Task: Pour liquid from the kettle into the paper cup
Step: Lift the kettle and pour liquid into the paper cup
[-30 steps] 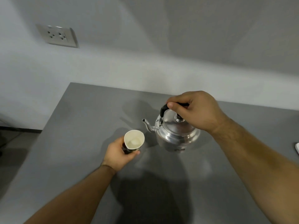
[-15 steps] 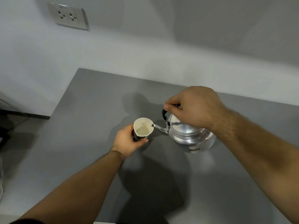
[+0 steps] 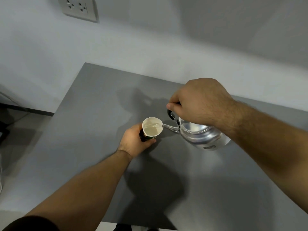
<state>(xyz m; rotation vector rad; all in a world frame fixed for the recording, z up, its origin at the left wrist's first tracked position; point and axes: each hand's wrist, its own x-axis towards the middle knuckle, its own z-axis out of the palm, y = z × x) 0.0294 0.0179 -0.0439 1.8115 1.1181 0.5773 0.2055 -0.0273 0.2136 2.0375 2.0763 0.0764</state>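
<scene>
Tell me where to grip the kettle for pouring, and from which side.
Grip the kettle by its black top handle, from above, as the right hand does: the arch sits over the lid, clear of the metal body, letting the spout tip toward the paper cup.

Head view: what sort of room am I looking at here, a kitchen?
Probably a plain indoor room or test space, not clearly a kitchen. A bare grey table stands against a blank pale wall with a double power socket. Only a metal kettle and paper cup are out.
</scene>
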